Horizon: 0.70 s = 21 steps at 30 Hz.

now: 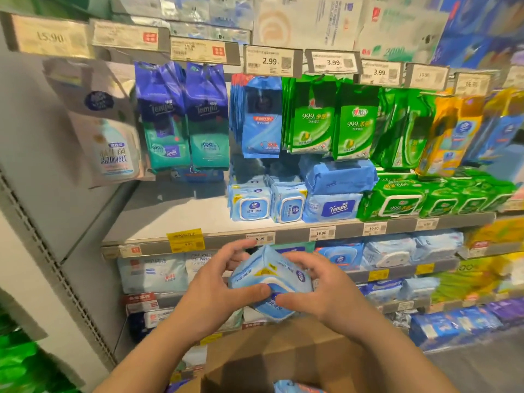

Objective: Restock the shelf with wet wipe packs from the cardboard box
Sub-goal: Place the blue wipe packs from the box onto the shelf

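Observation:
Both hands hold a bundle of light blue wet wipe packs (270,282) in front of the shelf, just below its front edge. My left hand (218,287) grips the bundle's left side with the thumb on its front. My right hand (320,285) grips the right side. Below them stands the brown cardboard box (286,355), with another blue pack (286,387) showing inside at the bottom edge. The grey shelf (170,219) has a bare stretch on its left half. Matching blue packs (249,205) stand on it to the right.
Purple, blue and green wipe pouches (209,114) hang from hooks above the shelf. Green 999 packs (402,202) and Tempo packs (334,205) fill the shelf's right half. Lower shelves hold more packs. Price tags line the shelf edges. A grey upright post (42,236) bounds the left.

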Each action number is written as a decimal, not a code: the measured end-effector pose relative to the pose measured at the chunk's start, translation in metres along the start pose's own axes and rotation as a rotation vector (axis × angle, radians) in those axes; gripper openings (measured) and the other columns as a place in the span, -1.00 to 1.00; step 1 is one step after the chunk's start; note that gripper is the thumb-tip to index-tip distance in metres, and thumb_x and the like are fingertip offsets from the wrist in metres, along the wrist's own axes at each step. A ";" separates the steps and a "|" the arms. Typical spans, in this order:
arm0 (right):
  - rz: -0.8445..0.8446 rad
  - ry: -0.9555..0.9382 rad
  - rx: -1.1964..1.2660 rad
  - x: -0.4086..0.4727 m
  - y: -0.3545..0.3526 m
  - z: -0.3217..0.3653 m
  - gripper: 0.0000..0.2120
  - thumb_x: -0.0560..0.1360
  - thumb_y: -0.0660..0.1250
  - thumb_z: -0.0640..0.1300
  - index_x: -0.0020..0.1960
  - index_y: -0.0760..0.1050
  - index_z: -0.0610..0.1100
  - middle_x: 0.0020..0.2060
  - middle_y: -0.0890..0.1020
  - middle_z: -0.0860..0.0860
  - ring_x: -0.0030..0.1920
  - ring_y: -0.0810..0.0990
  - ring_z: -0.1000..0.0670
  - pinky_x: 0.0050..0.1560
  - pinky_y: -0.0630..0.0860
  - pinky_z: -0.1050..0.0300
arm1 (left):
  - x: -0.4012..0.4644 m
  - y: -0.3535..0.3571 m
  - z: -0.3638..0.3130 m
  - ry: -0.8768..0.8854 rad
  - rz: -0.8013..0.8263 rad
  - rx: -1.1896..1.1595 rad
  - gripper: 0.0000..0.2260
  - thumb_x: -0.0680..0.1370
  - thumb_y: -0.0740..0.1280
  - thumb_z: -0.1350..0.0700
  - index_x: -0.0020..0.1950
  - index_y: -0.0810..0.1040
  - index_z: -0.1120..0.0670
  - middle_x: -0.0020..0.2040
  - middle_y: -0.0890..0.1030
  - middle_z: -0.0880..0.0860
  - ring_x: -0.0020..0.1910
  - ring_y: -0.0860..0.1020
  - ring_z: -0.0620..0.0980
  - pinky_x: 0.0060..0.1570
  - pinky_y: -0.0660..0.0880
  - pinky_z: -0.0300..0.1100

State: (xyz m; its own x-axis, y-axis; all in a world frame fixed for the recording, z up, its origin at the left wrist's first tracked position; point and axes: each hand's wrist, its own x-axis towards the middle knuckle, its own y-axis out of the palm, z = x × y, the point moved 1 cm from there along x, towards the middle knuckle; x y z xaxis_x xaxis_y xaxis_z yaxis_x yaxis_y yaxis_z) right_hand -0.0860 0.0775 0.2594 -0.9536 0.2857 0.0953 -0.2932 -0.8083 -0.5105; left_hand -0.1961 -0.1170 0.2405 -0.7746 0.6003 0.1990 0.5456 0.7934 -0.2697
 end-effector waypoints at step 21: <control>-0.252 -0.027 0.002 0.140 0.007 -0.044 -0.41 0.38 0.63 -0.14 0.33 0.49 0.06 -0.07 0.60 -0.01 -0.16 0.63 0.02 -0.08 0.54 0.33 | 0.116 -0.012 0.051 -0.098 -0.172 -0.114 -0.63 0.45 0.60 0.13 0.19 0.61 -0.11 0.02 0.73 -0.18 0.02 0.68 -0.19 -0.06 0.63 -0.23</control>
State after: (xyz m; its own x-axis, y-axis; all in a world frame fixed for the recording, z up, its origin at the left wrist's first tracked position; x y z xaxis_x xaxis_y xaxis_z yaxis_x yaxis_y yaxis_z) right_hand -0.2187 0.1346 0.2315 -0.8516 0.4647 0.2427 -0.5225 -0.7143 -0.4656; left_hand -0.3091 -0.0624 0.2185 -0.8839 0.4467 0.1385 0.4309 0.8930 -0.1300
